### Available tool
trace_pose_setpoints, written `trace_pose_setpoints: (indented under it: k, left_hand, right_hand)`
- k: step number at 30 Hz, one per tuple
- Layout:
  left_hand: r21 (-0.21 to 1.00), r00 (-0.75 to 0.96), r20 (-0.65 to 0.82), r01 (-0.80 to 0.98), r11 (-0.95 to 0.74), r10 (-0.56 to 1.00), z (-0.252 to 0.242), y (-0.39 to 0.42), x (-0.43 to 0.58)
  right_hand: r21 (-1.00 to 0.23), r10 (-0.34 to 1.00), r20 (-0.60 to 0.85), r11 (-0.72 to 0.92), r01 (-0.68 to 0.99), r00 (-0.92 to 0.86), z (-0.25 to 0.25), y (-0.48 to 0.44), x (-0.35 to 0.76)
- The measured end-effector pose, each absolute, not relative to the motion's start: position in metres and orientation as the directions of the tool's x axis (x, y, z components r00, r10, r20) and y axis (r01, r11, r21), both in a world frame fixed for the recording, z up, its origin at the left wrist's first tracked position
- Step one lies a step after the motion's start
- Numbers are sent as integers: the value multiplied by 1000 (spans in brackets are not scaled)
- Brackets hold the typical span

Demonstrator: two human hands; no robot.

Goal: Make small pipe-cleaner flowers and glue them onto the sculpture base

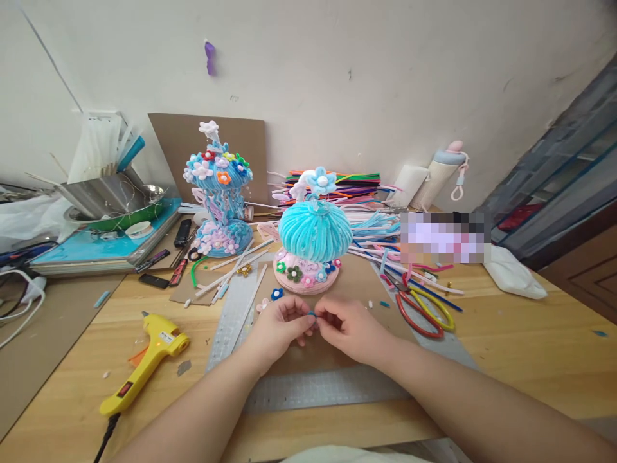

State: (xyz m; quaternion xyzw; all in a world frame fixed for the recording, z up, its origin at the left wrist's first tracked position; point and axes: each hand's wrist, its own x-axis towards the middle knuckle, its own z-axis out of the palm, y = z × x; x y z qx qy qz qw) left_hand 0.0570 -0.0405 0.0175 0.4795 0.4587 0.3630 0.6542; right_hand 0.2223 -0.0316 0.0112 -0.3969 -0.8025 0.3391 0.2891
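Observation:
Fingertips of my left hand [283, 329] and my right hand [351, 329] meet low over the brown board, both closed in a pinch. Between them is a small blue-green piece [312, 314], apparently pipe cleaner; the fingers hide most of it. Just behind stands a pipe-cleaner ornament with a turquoise dome [315, 231], a blue flower [322, 182] on top and a pink base [306, 286] set with small flowers. A dark blue flower [276, 294] and a pale pink flower [262, 305] lie beside my left hand.
At the left lies a yellow hot glue gun [153, 360]. Red-and-yellow-handled scissors [424, 312] rest on the right. A second, flower-covered blue ornament [219, 186] stands at the back left. Bundled pipe cleaners [337, 186] and a bottle [438, 177] are near the wall.

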Motion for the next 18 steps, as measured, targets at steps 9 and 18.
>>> trace_pose_setpoints:
  k: [9,18]
  left_hand:
    - [974,349,-184,-61,218,919,10,-42,57]
    - [909,377,-208,-266,321,903,11,-39,59]
  right_hand:
    - [-884,869,89,294,364,-486,6,-34,217]
    - [-994,900,-111,-106,35,-421,8,-32,211]
